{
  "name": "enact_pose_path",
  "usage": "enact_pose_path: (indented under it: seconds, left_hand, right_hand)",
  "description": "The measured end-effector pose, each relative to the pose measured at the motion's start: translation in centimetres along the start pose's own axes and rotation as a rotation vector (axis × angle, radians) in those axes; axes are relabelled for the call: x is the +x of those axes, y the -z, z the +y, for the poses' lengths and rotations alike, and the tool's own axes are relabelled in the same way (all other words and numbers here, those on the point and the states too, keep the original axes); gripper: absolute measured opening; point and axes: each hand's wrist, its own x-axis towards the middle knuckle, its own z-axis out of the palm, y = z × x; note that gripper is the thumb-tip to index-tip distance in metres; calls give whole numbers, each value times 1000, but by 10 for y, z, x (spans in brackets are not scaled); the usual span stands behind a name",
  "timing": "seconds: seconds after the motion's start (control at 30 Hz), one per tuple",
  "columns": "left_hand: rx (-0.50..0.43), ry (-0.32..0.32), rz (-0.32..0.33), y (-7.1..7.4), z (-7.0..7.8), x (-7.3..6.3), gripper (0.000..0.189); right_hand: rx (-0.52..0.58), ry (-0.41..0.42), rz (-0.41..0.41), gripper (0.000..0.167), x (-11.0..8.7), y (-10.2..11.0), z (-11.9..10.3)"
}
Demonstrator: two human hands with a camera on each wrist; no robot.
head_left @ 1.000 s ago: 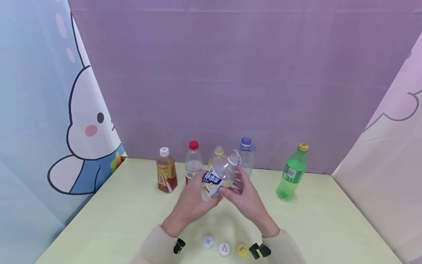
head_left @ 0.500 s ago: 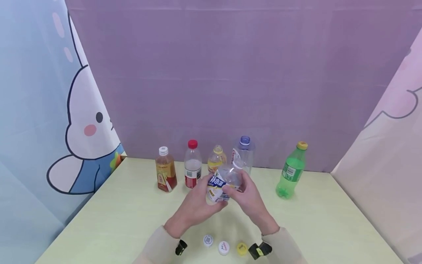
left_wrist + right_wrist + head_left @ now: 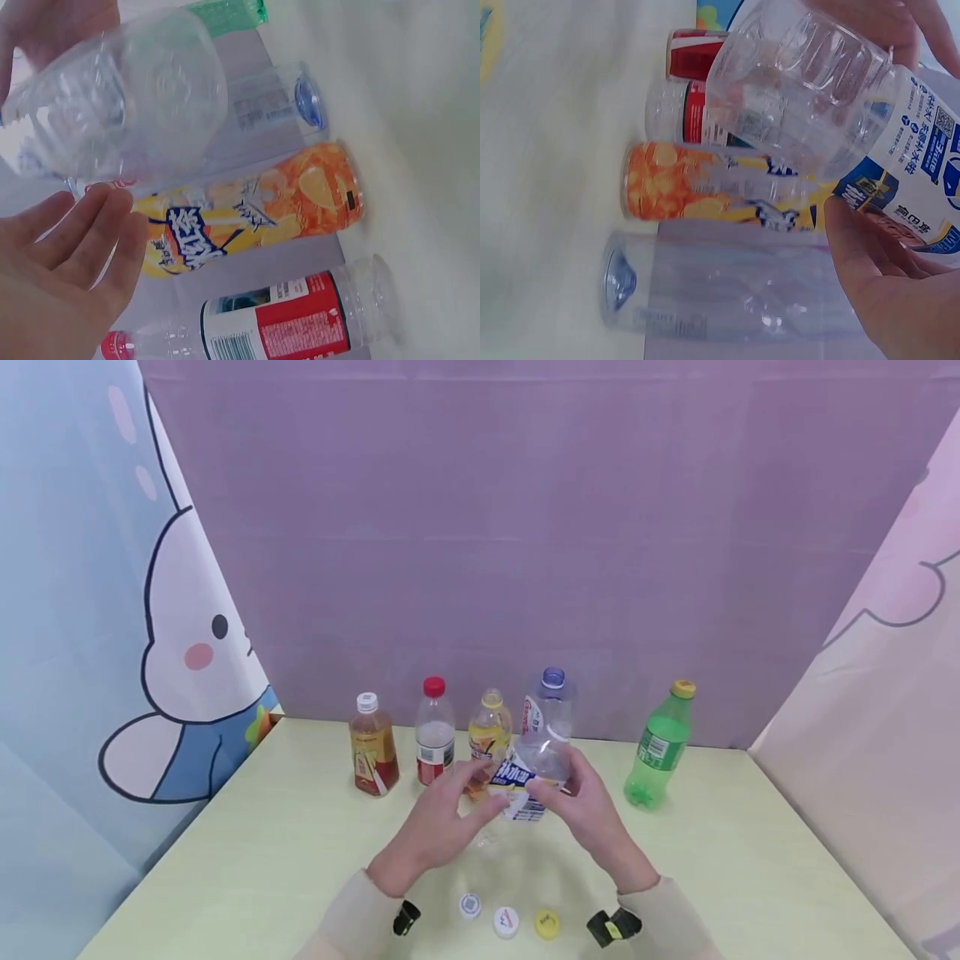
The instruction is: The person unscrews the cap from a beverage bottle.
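Observation:
A clear plastic bottle point(image 3: 517, 792) with a white and blue label is tilted above the table, its base toward the lower left. My right hand point(image 3: 596, 818) grips it round the label, thumb on the near side, as the right wrist view shows too. My left hand point(image 3: 435, 827) is beside its lower part, fingers spread and loosely bent; in the left wrist view the fingers point(image 3: 90, 232) appear apart from the bottle. Its neck overlaps a bluish clear bottle point(image 3: 558, 706) behind and is hard to make out. An uncapped orange-and-yellow labelled bottle point(image 3: 489, 735) stands just behind the hands.
A red-capped bottle point(image 3: 435, 735) and a white-capped amber drink bottle point(image 3: 372, 752) stand at the back left. Farther right is a yellow-capped green bottle point(image 3: 660, 747). Two white caps point(image 3: 470, 906) and a yellow cap point(image 3: 547, 924) lie on the table near the front.
The clear bottle has moved right and slightly down in the right hand. My left hand held its lower part earlier and has now let go, its fingers opening away.

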Motion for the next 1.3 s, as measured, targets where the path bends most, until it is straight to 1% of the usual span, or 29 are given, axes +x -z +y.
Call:
enact_pose_path:
  seconds: [0.1,0.2,0.3,0.33,0.43,0.5,0.57,0.67,0.8,0.93,1.07,1.2,1.3]
  left_hand:
    - [16,-52,105,4,-2,3,52]
    - [69,-95,227,6,-9,7,42]
    - [126,-135,347,8,-17,12,37]
    - [143,-150,385,9,-20,14,37]
    - [182,-167,470,12,-29,19,41]
    - [203,-160,512,14,-35,23,46]
    - [217,-143,540,16,-39,27,51]
    - [227,-92,547,20,-42,31,63]
    - [171,11,510,21,-45,35,79]
    - [79,122,482,20,-48,39,84]
    - [21,224,444,18,-53,43,86]
    - [-39,288,395,18,-58,47,89]
    - [-91,306,377,20,-61,50,93]
  right_hand:
    - [-32,-26,16,66,-1,7,2]
    - [-49,-42,24,65,-3,14,2]
    - [-62,-45,26,65,-5,20,3]
    - [-67,-45,27,65,-6,22,4]
    - [-87,-51,33,63,-8,29,4]
    - [-109,-53,42,64,-9,34,4]
    - [-133,-59,48,64,-10,38,4]
    - [-165,-53,59,66,-11,44,3]
    - [-197,-49,58,70,-11,48,4]
    - [-234,-45,46,74,-11,51,6]
    - [-259,-56,49,76,-9,55,9]
    - [-287,-83,64,78,-8,60,12]
    - [-301,-100,73,78,-6,64,13]
